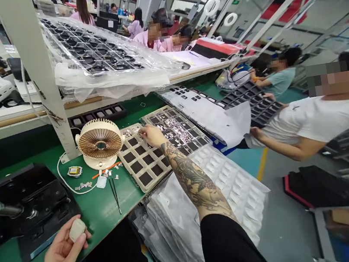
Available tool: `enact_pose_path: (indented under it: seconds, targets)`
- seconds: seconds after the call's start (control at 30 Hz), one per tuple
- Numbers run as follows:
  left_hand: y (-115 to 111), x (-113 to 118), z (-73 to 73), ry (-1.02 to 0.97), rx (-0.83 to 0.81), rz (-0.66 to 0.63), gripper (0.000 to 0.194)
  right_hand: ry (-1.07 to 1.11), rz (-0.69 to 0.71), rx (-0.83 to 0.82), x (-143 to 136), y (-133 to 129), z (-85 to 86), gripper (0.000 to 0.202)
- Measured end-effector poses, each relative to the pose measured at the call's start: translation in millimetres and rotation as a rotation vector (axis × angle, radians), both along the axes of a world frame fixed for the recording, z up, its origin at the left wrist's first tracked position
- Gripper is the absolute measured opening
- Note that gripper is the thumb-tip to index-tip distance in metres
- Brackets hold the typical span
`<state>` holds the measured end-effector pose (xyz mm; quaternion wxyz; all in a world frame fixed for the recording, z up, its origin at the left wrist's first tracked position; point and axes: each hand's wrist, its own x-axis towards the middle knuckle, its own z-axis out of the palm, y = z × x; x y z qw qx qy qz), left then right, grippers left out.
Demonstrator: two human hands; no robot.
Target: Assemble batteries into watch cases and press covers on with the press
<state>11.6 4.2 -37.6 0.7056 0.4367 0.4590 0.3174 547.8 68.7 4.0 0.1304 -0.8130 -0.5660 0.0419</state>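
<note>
My left hand point(63, 252) holds a small whitish rounded case point(77, 230) between thumb and fingers, over the front edge of the green bench. My right hand point(152, 135) reaches to the upper right part of a beige compartment tray point(143, 187). Its fingers are pressed together; whether they pinch something is too small to tell. Dark squares line the tray's compartments, and a few small pieces lie in its top row. Beside it, a second tray point(201, 143) carries many small pinkish-white pieces. Black tweezers point(115, 194) lie on the green bench point(105, 216), near several loose small pieces.
A beige fan point(100, 144) stands behind the loose pieces, by a white post point(32, 69). A black fixture point(31, 205) sits at left. Plastic sheets point(174, 218) hang at the bench's right edge. People sit or stand beyond.
</note>
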Motion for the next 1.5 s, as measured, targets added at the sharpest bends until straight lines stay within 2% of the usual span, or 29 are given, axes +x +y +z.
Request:
enact_pose_path:
  seconds: [0.07,0.17,0.33,0.47,0.57,0.67,0.73,0.8,0.87,0.93,1.0,1.1,1.2,1.37,1.43,1.5]
  targets:
    - [-2.6,-0.6,1.5,-0.03,-0.004,0.033,0.067,0.006,0.008,-0.019,2.6,7.9,-1.9,0.024]
    - [-5.3,-2.2,4.4,-0.022,-0.016,0.072,0.066,0.017,-0.004,-0.015,3.5,12.9,-3.2,0.02]
    - [-4.0,-11.6,8.3,-0.032,-0.04,0.058,0.055,0.042,-0.107,0.043,-2.3,11.4,-0.5,0.016]
    - [1.1,-21.4,4.5,0.054,0.045,0.034,0.045,0.045,-0.241,0.151,-9.1,-3.5,14.6,0.02]
    - [4.1,-23.8,0.9,0.15,0.22,-0.005,0.037,0.054,-0.267,0.238,-21.7,-25.2,36.6,0.027]
    - [5.5,-20.2,3.1,0.167,0.34,0.0,0.03,0.097,-0.214,0.302,-58.1,-57.3,58.7,0.027]
    - [6.7,-15.1,7.7,0.116,0.293,0.013,0.029,0.16,-0.154,0.37,-99.4,-84.6,66.3,0.026]
    - [9.6,-8.9,12.1,0.043,0.203,0.021,0.031,0.267,-0.093,0.54,-149.3,-113.3,66.4,0.025]
    - [14.2,-3.1,14.5,-0.047,0.143,0.038,0.032,0.389,-0.066,0.578,-201.1,-137.5,60.2,0.027]
    - [18.7,0.7,15.9,-0.099,0.13,0.05,0.03,0.515,-0.084,0.606,-250.1,-150.8,49.8,0.019]
    - [20.7,2.3,18.3,-0.116,0.136,0.051,0.03,0.656,-0.075,0.623,-293.2,-150.4,37.2,0.009]
    - [19.3,1.2,23.5,-0.1,0.146,0.052,0.033,0.82,0.025,0.589,-339.4,-130.6,19.9,0.008]
    - [17.8,-2.3,27.1,-0.07,0.159,0.05,0.036,0.939,0.166,0.539,-359.2,-107.2,10.6,0.01]
    - [19.7,-12.7,29.7,-0.013,0.282,0.076,0.029,1.092,0.306,0.378,-357.1,-87.6,7.8,0.003]
    - [20.6,-18.7,30.7,0.008,0.306,0.028,0.028,1.172,0.322,0.276,-354.1,-83.6,4.9,0.011]
    - [21.4,-25.1,31.4,0.024,0.274,-0.034,0.03,1.354,0.312,0.149,-353.6,-81.4,-0.9,0.022]
